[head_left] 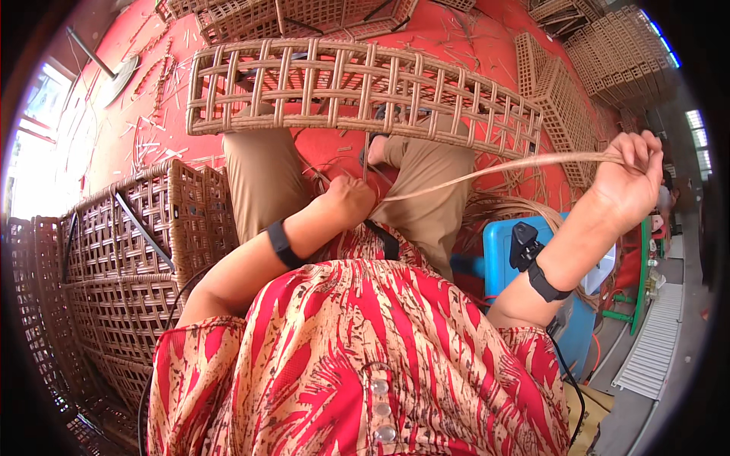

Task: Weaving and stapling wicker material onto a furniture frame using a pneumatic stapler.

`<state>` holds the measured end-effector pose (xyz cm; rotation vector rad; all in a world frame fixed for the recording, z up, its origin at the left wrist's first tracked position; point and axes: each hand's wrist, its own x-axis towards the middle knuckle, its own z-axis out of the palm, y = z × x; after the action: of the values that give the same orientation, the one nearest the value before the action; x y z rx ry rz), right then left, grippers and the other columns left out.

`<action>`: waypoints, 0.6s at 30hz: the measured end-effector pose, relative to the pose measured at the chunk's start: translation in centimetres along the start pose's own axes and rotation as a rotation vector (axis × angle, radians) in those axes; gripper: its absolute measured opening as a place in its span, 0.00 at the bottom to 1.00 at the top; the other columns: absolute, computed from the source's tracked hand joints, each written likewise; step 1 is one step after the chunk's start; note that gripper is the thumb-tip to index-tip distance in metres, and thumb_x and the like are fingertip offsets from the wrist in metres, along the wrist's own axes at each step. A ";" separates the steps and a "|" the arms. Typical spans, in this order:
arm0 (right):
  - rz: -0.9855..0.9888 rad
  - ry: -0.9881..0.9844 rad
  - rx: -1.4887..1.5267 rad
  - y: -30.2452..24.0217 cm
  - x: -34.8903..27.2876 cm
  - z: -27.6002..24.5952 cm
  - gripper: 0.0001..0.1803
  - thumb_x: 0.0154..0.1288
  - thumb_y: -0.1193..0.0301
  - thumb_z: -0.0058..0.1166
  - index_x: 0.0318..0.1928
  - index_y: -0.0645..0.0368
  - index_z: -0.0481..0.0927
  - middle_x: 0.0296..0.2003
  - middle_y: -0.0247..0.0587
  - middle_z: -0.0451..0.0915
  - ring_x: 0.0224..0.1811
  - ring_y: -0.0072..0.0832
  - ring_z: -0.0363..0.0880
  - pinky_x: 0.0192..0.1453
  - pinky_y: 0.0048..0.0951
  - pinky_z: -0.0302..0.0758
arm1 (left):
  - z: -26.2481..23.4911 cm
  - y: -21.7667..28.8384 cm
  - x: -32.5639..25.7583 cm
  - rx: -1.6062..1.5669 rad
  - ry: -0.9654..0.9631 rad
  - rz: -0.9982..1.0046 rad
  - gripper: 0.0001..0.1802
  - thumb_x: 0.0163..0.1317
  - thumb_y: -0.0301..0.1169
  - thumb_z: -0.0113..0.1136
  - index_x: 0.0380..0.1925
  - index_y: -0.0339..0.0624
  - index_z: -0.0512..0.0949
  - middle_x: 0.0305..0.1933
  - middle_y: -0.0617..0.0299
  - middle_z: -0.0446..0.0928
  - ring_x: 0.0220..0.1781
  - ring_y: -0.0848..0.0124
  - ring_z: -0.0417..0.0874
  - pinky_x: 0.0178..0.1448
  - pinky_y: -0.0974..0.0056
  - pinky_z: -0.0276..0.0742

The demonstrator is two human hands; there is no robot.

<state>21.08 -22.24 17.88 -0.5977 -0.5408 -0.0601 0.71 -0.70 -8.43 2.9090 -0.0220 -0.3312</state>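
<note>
A long woven wicker frame (365,125) with an open lattice lies across my knees. A pale wicker strand (487,171) runs from beside my left hand, below the frame, out to my right. My left hand (350,201) is closed in a fist between my knees, gripping the strand near its inner end. Raised far to the right, my right hand (631,171) has its fingers curled round the strand's other stretch. A thin upright strand (366,156) drops from the frame's lower edge toward my left hand.
Stacked woven panels (125,243) stand close on my left, with more lattice pieces (559,106) at the right and back. A blue plastic stool (498,258) sits beside my right arm, near coiled strands (502,207). Wicker scraps litter the red floor (163,152).
</note>
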 end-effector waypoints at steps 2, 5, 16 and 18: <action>0.014 -0.038 -0.023 0.2 0.0 -0.5 0.06 0.77 0.74 0.52 0.43 0.66 0.74 0.33 0.37 0.73 0.26 0.19 0.66 0.25 0.20 0.62 | -1.0 0.6 -1.0 -0.227 0.148 -0.023 0.33 0.61 0.39 0.69 0.63 0.39 0.71 0.52 0.46 0.81 0.51 0.49 0.86 0.50 0.48 0.82; 0.092 -0.165 -0.133 3.7 -3.5 -0.3 0.07 0.79 0.70 0.53 0.49 0.61 0.74 0.33 0.34 0.74 0.26 0.17 0.65 0.24 0.20 0.61 | -5.2 3.0 -1.1 -0.471 0.736 0.179 0.41 0.61 0.43 0.71 0.69 0.39 0.65 0.55 0.47 0.77 0.52 0.49 0.84 0.51 0.49 0.81; -0.157 0.055 -0.445 6.1 -7.1 1.6 0.32 0.78 0.51 0.52 0.66 0.66 0.71 0.33 0.38 0.79 0.22 0.18 0.67 0.23 0.20 0.63 | -4.0 3.5 0.7 -0.332 0.355 0.151 0.06 0.66 0.31 0.61 0.37 0.40 0.79 0.27 0.51 0.83 0.32 0.51 0.88 0.36 0.50 0.83; -0.300 0.069 -0.474 5.1 -6.1 0.8 0.36 0.78 0.45 0.50 0.67 0.67 0.69 0.31 0.38 0.77 0.21 0.18 0.65 0.23 0.20 0.62 | -2.1 2.9 0.8 -0.323 0.288 0.153 0.05 0.66 0.29 0.59 0.37 0.41 0.81 0.25 0.49 0.83 0.31 0.49 0.88 0.36 0.48 0.83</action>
<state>16.51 -18.21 12.72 -0.9680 -0.5487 -0.5018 2.03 -3.08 -5.96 2.5865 -0.1323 0.1031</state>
